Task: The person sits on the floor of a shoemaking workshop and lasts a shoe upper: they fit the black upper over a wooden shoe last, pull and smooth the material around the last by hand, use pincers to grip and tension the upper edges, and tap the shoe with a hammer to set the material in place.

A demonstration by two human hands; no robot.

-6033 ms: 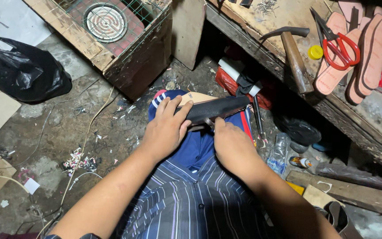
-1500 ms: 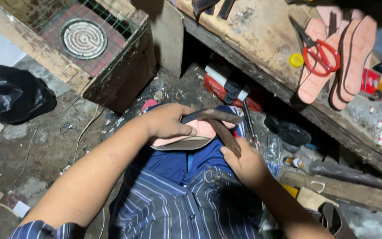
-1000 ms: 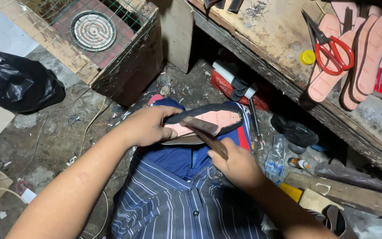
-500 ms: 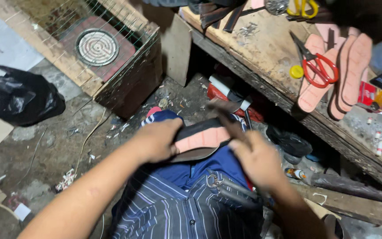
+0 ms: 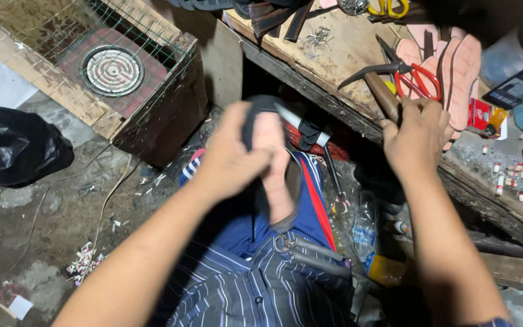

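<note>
Head view, looking down over the person's lap: the left hand [image 5: 231, 160] is clenched around a pink shoe sole [image 5: 273, 169] with a dark rim, holding it upright above the knees, fingers wrapped over its near side and blurred. The sole stands over the blue trousers with a red stripe [image 5: 310, 206], just in front of the striped shirt [image 5: 243, 290].

The right hand [image 5: 416, 136] is up at the edge of the wooden table [image 5: 334, 54], its fingers closed around the brown wooden handle of a hammer [image 5: 379, 91] whose dark metal head points left across the tabletop. Just beside the hammer lie red-handled scissors [image 5: 416, 79], and past them a stack of pink soles [image 5: 455, 72] lies flat on the table. Small nails [image 5: 319, 37] are scattered on the wood farther left, and yellow-handled scissors [image 5: 385, 7] sit at the top edge.

Under the table, a clear plastic bottle [image 5: 364, 227] stands on the floor near the right knee. To the left, a wooden crate covered in wire mesh [image 5: 152, 91] holds a round coil burner [image 5: 113, 69]. A black plastic bag [image 5: 13, 151] lies on the dirty concrete floor [image 5: 62, 224] at the far left.
</note>
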